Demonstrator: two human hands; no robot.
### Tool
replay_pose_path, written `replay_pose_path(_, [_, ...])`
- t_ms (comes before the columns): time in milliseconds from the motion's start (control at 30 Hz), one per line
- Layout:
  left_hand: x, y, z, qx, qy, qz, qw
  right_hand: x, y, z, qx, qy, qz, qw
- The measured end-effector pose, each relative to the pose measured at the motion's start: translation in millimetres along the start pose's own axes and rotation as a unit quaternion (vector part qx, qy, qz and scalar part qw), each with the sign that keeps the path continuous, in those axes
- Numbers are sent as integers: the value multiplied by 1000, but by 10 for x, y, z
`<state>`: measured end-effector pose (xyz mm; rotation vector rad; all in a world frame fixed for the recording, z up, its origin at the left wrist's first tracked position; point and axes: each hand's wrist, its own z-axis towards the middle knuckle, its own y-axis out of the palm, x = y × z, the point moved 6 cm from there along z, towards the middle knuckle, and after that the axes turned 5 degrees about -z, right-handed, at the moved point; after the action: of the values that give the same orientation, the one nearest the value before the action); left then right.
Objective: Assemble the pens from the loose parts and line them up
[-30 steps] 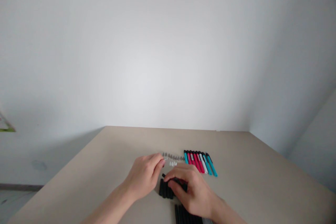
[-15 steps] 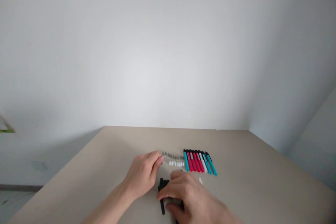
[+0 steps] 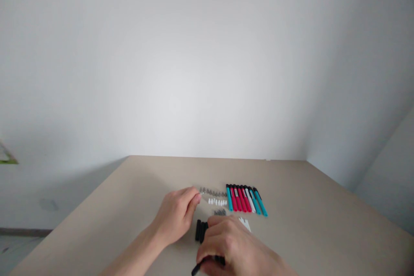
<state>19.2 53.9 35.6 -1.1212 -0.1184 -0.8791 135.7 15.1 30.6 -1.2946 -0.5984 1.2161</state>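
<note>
A pale piece (image 3: pixel 202 194) is pinched by the left hand (image 3: pixel 176 214), angled to one o'clock; a black tube (image 3: pixel 196 269), pointed to eight o'clock, is gripped by the curled right hand (image 3: pixel 230 241).

Eight coloured barrels (image 3: pixel 242 202) lie in the row: four red, three turquoise and one white. The small grey cones (image 3: pixel 214 193) come to about eight, and the small white pieces (image 3: pixel 217 202) to about seven. At least three black tubes (image 3: pixel 198 230) show, the right hand (image 3: pixel 226 241) covering part of that group, and one black piece (image 3: pixel 196 269) is in that hand. The left hand (image 3: pixel 176 215) pinches one tiny pale piece (image 3: pixel 202 193). Of the thin white sticks (image 3: pixel 245 224), at least three show; the dark grey bits (image 3: pixel 220 212) are several, too blurred to count
</note>
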Motion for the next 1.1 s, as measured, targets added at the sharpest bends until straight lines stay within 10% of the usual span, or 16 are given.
replay_pose_path(1100, [1, -14, -9, 9, 14, 17, 1000, 131, 134, -64, -55, 40, 26, 997])
